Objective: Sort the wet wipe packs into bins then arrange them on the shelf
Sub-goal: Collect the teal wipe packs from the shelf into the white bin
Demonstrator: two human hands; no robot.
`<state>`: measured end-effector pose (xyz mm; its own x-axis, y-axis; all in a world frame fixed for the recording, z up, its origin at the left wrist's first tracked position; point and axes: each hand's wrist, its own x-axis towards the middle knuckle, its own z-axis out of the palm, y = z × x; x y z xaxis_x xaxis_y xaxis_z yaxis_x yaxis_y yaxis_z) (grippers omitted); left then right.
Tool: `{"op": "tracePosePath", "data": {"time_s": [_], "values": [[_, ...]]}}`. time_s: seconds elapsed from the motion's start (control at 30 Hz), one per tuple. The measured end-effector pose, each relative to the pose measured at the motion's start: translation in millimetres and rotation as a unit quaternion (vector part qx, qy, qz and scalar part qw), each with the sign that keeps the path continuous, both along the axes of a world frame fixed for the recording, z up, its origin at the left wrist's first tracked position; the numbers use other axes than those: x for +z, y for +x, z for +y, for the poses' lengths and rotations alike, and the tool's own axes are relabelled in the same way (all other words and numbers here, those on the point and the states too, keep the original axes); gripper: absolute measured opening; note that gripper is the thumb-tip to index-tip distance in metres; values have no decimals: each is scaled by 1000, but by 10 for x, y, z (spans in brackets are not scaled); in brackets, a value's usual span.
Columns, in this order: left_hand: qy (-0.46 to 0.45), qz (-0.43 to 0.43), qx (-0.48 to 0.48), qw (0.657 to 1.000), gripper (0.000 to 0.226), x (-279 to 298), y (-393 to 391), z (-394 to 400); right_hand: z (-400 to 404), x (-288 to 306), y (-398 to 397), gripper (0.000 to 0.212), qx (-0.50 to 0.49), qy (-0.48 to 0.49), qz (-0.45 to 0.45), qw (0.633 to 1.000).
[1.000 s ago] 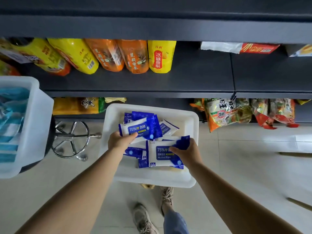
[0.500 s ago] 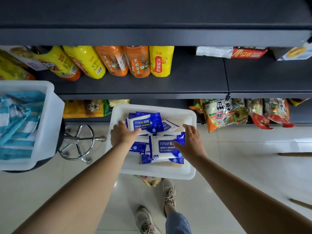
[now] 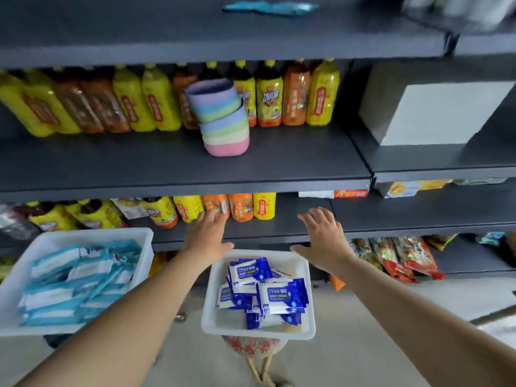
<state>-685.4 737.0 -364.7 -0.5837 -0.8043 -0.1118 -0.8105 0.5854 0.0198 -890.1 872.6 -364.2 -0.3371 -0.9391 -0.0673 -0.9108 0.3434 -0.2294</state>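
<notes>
a: while both arms are reaching up toward the shelving, what are the hands doing?

b: the left hand point(image 3: 208, 237) is hovering with fingers spread straight, released, holding nothing, just above the far left corner of the white bin point(image 3: 212, 317). the right hand point(image 3: 325, 237) is doing the same above the bin's far right corner, its grip also released and empty.

a: and the wet wipe packs?

b: the dark blue wipe packs point(image 3: 266, 293) are lying heaped inside that white bin, which is sitting below the lowest shelf edge, over the floor. the light blue striped packs point(image 3: 78, 280) are filling a second white bin point(image 3: 92, 236) near the left end of the shelving.

a: anything lying on the shelves themselves?

b: one teal pack point(image 3: 269, 8), blurred, is lying on the top shelf point(image 3: 195, 34) toward its back edge. tea bottles point(image 3: 268, 96) are standing along the back of the middle shelf point(image 3: 173, 169), with a stack of pastel cups point(image 3: 223, 121) leaning in front of them. snack bags point(image 3: 399, 255) are sitting on the bottom shelf at the right.
</notes>
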Motion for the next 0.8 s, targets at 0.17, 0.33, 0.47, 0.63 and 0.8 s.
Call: {"op": "tracePosePath", "data": {"time_s": [0.17,0.33,0.47,0.63,0.8], "values": [[-67,65,-14,996,63,1088,-4,58,45,1151,45,74,5,-97,60,993],[-158,155,-44,974,53,2004,-125,43,13,2053,-1,70,4,-189,99,977],[-185,202,-53,960,48,2470,-376,-114,-172,2513,-167,64,-6,-245,114,963],[-192,206,-49,958,53,2751,-868,-591,-585,2776,-681,59,-14,-277,98,956],[-153,211,-2,965,59,2886,-1450,-1334,-1262,2844,-1363,63,-26,-264,63,962]]}}
